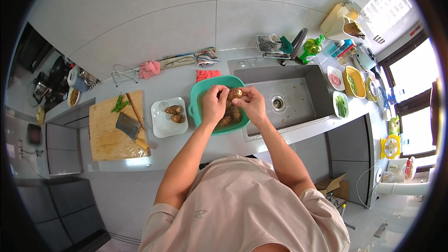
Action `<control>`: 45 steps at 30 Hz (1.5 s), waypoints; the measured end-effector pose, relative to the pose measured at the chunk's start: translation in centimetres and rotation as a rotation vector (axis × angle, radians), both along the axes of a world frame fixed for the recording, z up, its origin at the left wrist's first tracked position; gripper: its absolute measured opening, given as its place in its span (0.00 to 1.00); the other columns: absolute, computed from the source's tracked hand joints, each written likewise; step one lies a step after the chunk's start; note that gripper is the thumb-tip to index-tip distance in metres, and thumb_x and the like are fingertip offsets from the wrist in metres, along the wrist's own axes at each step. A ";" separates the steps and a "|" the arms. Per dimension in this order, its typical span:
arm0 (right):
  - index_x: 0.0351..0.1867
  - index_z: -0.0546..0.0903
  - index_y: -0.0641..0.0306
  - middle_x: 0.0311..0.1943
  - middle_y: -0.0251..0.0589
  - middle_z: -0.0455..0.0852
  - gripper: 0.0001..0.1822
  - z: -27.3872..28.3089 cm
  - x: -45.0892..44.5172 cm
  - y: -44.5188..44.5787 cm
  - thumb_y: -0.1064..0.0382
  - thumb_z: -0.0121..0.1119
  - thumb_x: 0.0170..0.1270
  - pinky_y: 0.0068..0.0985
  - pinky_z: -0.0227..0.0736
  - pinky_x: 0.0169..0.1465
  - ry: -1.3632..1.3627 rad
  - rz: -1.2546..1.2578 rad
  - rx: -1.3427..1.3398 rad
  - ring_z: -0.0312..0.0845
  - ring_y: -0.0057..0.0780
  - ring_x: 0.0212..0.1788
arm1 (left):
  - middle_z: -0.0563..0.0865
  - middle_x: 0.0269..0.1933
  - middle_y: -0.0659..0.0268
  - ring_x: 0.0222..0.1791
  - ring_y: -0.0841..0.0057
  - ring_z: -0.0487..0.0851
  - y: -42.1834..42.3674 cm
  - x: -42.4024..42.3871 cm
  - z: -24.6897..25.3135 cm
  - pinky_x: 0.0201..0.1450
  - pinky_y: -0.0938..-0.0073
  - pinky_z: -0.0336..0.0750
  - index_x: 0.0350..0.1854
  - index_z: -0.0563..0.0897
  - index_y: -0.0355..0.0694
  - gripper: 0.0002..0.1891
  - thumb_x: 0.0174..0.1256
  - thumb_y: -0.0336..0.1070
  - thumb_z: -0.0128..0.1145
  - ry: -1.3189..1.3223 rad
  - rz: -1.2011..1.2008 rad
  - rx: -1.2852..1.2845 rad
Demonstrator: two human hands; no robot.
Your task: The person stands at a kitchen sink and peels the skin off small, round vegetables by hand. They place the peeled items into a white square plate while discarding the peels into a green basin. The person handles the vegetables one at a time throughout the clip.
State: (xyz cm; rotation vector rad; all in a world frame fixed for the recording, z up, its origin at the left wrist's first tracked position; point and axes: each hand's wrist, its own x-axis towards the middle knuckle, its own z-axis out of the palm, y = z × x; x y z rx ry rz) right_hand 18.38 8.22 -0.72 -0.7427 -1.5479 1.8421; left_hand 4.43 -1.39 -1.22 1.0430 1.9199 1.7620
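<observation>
Between my two hands, above a green plastic basin (217,132), is a brown ringed taro corm (235,93) with a pale cut end. My left hand (215,103) grips its left side, and my right hand (251,102) pinches its right side with thumb and fingers. Murky water fills the basin, where several more taro corms (236,114) lie. To the left, a white square plate (160,130) holds two taro corms (174,109). Farther left, a cleaver (128,125), chopsticks (135,110) and green peppers (120,105) rest on a wooden cutting board (105,133).
A grey sink (290,94) adjoins the basin on the right, with a faucet (298,43) and green dish soap (309,51) behind. Dishes of meat (335,78) and cut greens (340,105) stand beyond it. A red cloth (208,75) and a wire rack (125,75) sit near the wall.
</observation>
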 end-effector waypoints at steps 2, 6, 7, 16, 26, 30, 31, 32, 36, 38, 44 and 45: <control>0.57 0.79 0.73 0.46 0.44 0.90 0.24 -0.1 -0.1 -0.1 0.76 0.76 0.61 0.23 0.86 0.49 0.019 -0.013 -0.016 0.89 0.24 0.43 | 0.89 0.39 0.64 0.37 0.75 0.85 0.0 0.0 -0.7 0.42 0.73 0.79 0.48 0.89 0.35 0.09 0.76 0.35 0.64 -0.076 -0.005 0.043; 0.64 0.79 0.70 0.50 0.43 0.89 0.29 1.0 0.0 -0.2 0.76 0.75 0.62 0.22 0.86 0.50 0.049 -0.005 0.004 0.89 0.22 0.43 | 0.90 0.42 0.64 0.37 0.79 0.86 -0.3 0.4 -0.2 0.41 0.76 0.79 0.50 0.89 0.36 0.11 0.76 0.37 0.65 -0.031 -0.070 0.161; 0.65 0.79 0.69 0.50 0.43 0.89 0.29 0.8 0.1 0.0 0.75 0.75 0.62 0.22 0.86 0.50 0.011 0.007 0.041 0.89 0.22 0.44 | 0.91 0.43 0.64 0.37 0.80 0.86 -0.5 0.2 -0.2 0.42 0.77 0.79 0.51 0.90 0.36 0.11 0.76 0.38 0.65 0.013 -0.095 0.155; 0.63 0.82 0.69 0.51 0.41 0.90 0.28 1.1 -0.1 0.0 0.76 0.75 0.60 0.22 0.85 0.49 -0.105 0.030 0.183 0.90 0.21 0.45 | 0.91 0.47 0.65 0.39 0.81 0.86 -0.7 0.0 1.8 0.45 0.78 0.82 0.51 0.90 0.32 0.12 0.72 0.33 0.69 -0.435 -0.200 0.028; 0.62 0.83 0.70 0.50 0.41 0.90 0.26 1.1 0.3 -0.6 0.77 0.75 0.60 0.21 0.85 0.51 -0.119 0.010 0.141 0.89 0.22 0.45 | 0.91 0.48 0.65 0.43 0.81 0.87 -0.9 -0.7 0.5 0.49 0.79 0.82 0.54 0.89 0.30 0.13 0.73 0.32 0.68 -0.557 -0.261 0.061; 0.63 0.82 0.70 0.50 0.41 0.90 0.26 0.8 0.1 -0.2 0.77 0.74 0.61 0.21 0.85 0.52 -0.062 -0.006 0.058 0.89 0.22 0.46 | 0.90 0.47 0.65 0.43 0.81 0.86 -0.9 -0.4 0.0 0.49 0.79 0.82 0.55 0.89 0.32 0.14 0.73 0.34 0.68 -0.614 -0.245 0.115; 0.63 0.81 0.70 0.50 0.41 0.90 0.27 0.7 0.2 0.0 0.77 0.74 0.62 0.21 0.85 0.52 -0.044 0.002 0.043 0.88 0.22 0.47 | 0.90 0.46 0.65 0.43 0.81 0.86 -0.9 -0.4 0.1 0.49 0.79 0.81 0.55 0.89 0.32 0.14 0.73 0.34 0.68 -0.632 -0.254 0.123; 0.64 0.81 0.70 0.51 0.42 0.90 0.27 0.6 0.2 0.2 0.77 0.73 0.62 0.21 0.84 0.53 -0.025 0.009 0.027 0.88 0.22 0.47 | 0.90 0.45 0.66 0.42 0.81 0.86 -0.9 -0.4 0.2 0.49 0.79 0.81 0.55 0.89 0.33 0.13 0.73 0.34 0.68 -0.614 -0.234 0.136; 0.65 0.79 0.69 0.52 0.42 0.89 0.28 0.5 0.3 0.4 0.78 0.71 0.63 0.23 0.84 0.55 0.004 0.053 0.074 0.88 0.23 0.49 | 0.89 0.42 0.67 0.39 0.82 0.85 -0.7 -0.1 0.6 0.45 0.79 0.81 0.54 0.89 0.34 0.11 0.75 0.33 0.66 -0.403 -0.190 0.157; 0.65 0.79 0.68 0.53 0.42 0.89 0.27 0.7 0.1 0.2 0.78 0.71 0.64 0.23 0.84 0.56 0.011 0.079 0.089 0.87 0.23 0.50 | 0.89 0.40 0.68 0.36 0.83 0.84 -0.8 -0.3 -0.2 0.42 0.79 0.81 0.53 0.89 0.34 0.10 0.76 0.32 0.65 -0.371 -0.179 0.160; 0.65 0.78 0.67 0.55 0.41 0.87 0.27 0.6 0.5 0.3 0.79 0.69 0.65 0.24 0.82 0.60 0.101 0.154 0.056 0.85 0.24 0.55 | 0.88 0.37 0.69 0.31 0.85 0.83 -0.7 -1.2 -0.4 0.35 0.79 0.81 0.47 0.87 0.34 0.08 0.78 0.34 0.63 -0.534 -0.155 0.087; 0.65 0.77 0.67 0.55 0.41 0.87 0.27 0.7 0.5 0.1 0.80 0.69 0.65 0.24 0.81 0.61 0.112 0.164 0.048 0.85 0.24 0.56 | 0.88 0.37 0.69 0.32 0.85 0.83 -0.7 -1.4 -0.6 0.35 0.79 0.81 0.47 0.87 0.34 0.08 0.78 0.34 0.63 -0.513 -0.150 0.077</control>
